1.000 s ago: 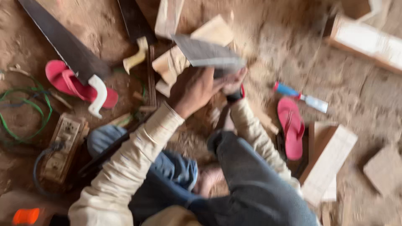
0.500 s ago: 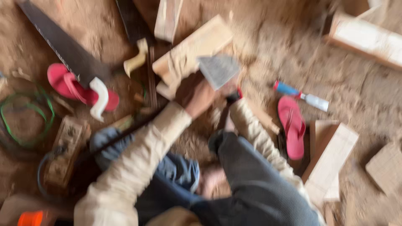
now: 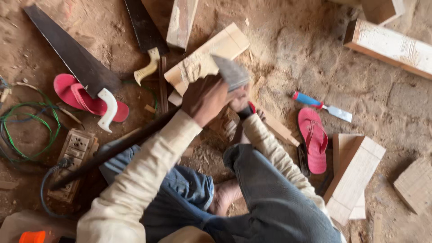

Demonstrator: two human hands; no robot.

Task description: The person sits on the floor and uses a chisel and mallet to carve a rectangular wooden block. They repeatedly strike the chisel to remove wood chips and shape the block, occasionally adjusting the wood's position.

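Seated person, viewed from above, on a sawdust-covered dirt floor (image 3: 288, 49). Legs folded; one bare foot (image 3: 225, 195) is visible between the knees.

Long wooden beam (image 3: 391, 45): upper right, lying flat. Two handsaws: the larger handsaw (image 3: 76, 63) lies diagonally at upper left with its white handle across a red sandal (image 3: 78, 96); the second handsaw (image 3: 146, 38) lies just right of it, cream handle downward.

Wooden block (image 3: 207, 58): centre, flat on the floor, directly ahead of both hands. A tapered grey blade (image 3: 231, 72) is tilted over its near edge.

Left hand (image 3: 204, 96): fingers closed around the blade's lower part. Right hand (image 3: 240, 96): just beside the left, fingers curled at the blade's base; exact grip cannot be determined because the left hand covers part of it.

Second red sandal (image 3: 312, 137): right of the right forearm. Stacked wood offcuts (image 3: 355, 173) lie beside it. Blue-handled chisel (image 3: 321, 105): above that sandal. Power strip (image 3: 74, 155) and green wire (image 3: 27, 130): far left.
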